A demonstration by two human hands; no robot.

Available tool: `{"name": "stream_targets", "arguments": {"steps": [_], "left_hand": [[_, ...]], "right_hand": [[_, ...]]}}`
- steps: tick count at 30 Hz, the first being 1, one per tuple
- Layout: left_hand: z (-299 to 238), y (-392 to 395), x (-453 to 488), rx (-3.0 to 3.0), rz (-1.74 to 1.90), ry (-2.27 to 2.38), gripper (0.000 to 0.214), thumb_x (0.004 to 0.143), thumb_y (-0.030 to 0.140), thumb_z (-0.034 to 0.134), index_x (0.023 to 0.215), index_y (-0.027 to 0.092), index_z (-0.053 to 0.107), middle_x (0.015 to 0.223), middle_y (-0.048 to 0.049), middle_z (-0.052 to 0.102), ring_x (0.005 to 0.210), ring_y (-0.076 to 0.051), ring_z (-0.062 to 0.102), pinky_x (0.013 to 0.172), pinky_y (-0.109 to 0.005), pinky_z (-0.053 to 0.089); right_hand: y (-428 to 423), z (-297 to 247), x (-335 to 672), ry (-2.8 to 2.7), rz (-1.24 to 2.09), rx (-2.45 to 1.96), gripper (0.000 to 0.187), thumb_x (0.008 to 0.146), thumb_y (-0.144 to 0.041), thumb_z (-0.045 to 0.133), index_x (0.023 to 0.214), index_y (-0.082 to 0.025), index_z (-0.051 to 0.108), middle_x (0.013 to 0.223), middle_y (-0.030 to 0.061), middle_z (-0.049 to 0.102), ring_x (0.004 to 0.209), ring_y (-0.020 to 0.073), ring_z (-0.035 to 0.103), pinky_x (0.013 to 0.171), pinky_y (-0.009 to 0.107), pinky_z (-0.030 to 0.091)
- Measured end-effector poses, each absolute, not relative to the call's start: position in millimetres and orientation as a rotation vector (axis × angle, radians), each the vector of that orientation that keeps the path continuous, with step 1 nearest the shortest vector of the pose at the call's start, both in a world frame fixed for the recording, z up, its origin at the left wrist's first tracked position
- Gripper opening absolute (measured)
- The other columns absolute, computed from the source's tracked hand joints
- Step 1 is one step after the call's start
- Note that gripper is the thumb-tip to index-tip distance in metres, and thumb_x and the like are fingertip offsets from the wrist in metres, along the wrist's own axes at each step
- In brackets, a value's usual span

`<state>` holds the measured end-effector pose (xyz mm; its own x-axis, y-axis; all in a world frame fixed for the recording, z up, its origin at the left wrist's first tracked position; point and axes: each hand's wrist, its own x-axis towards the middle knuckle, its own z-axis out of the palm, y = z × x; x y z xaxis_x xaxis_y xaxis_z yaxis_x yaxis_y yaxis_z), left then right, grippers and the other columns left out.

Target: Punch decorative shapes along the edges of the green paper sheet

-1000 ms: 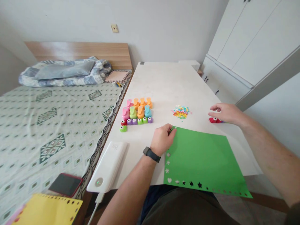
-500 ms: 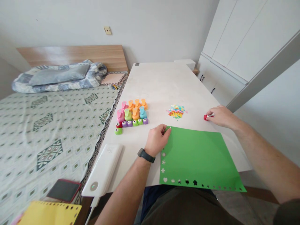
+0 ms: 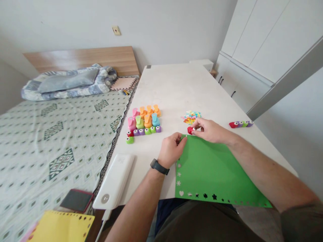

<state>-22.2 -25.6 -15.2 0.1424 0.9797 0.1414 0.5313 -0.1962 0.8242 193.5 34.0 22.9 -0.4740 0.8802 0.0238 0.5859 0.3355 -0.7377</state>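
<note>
A green sheet of paper (image 3: 212,168) lies at the table's near edge, with punched shapes along its left and bottom borders. My left hand (image 3: 173,149) is closed on the sheet's upper left corner, thumb on top. Between the fingers of my right hand (image 3: 207,129) is a small red craft punch (image 3: 190,130), at the sheet's top edge near that corner. Whether the paper sits inside the punch's slot I cannot tell. Just behind it lies a pile of colourful paper cut-outs (image 3: 191,116), partly hidden by my right hand.
Larger lever punches (image 3: 147,121) and small round punches (image 3: 141,131) stand in rows at the left. A short row of small punches (image 3: 243,124) is on the right. A white power bank (image 3: 113,181) with a cable lies near the left edge, beside the bed (image 3: 83,134).
My right hand has moved left with the red punch, from the table's right side to the sheet's top edge. The row of punches it covered now shows. My left hand still holds the corner.
</note>
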Motion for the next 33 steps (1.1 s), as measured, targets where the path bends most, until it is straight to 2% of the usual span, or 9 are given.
{"name": "stream_targets", "arguments": {"steps": [8,14,19,28,33], "left_hand": [[-13.2,-25.9,-21.5,1.801,0.934,1.470,0.027,0.095,0.042,0.057,0.085,0.018,0.066,0.061,0.0038,0.053,0.055,-0.010,0.045,0.053,-0.023,0.031],[-14.9,-25.4,-21.6,1.794,0.922,1.480,0.027,0.095,0.042,0.058,0.086,0.019,0.066,0.061,0.0042,0.054,0.055,-0.010,0.046,0.054,-0.024,0.031],[-14.8,-25.5,-21.0,1.799,0.907,1.499,0.027,0.095,0.042,0.058,0.085,0.018,0.066,0.061,0.0039,0.054,0.055,-0.010,0.046,0.055,-0.024,0.032],[-14.1,-26.2,-19.9,1.797,0.913,1.495,0.029,0.095,0.044,0.057,0.083,0.019,0.065,0.060,0.0038,0.052,0.054,-0.010,0.043,0.054,-0.024,0.030],[-14.1,-26.1,-20.2,1.785,0.913,1.492,0.031,0.095,0.045,0.056,0.084,0.018,0.066,0.060,0.0028,0.053,0.055,-0.010,0.043,0.053,-0.023,0.030]], "right_hand": [[35.5,15.8,193.9,-2.158,1.021,-1.224,0.026,0.087,-0.040,0.070,0.104,-0.021,0.064,0.103,0.0059,0.074,0.082,0.0182,0.066,0.067,0.031,0.048],[35.9,7.5,196.7,-2.096,1.120,-1.132,0.026,0.085,-0.035,0.073,0.104,-0.022,0.061,0.108,0.0075,0.075,0.096,0.0222,0.070,0.075,0.035,0.051],[34.5,10.2,195.7,-2.096,1.113,-1.132,0.025,0.083,-0.034,0.073,0.101,-0.022,0.060,0.107,0.0075,0.075,0.098,0.0231,0.069,0.077,0.036,0.051],[32.0,9.7,195.3,-2.080,1.084,-1.173,0.027,0.080,-0.034,0.076,0.099,-0.022,0.061,0.103,0.0066,0.074,0.089,0.0207,0.066,0.074,0.035,0.050],[29.6,10.0,192.8,-2.082,1.115,-1.176,0.027,0.080,-0.034,0.077,0.099,-0.022,0.062,0.100,0.0054,0.072,0.077,0.0168,0.060,0.070,0.033,0.049]]}}
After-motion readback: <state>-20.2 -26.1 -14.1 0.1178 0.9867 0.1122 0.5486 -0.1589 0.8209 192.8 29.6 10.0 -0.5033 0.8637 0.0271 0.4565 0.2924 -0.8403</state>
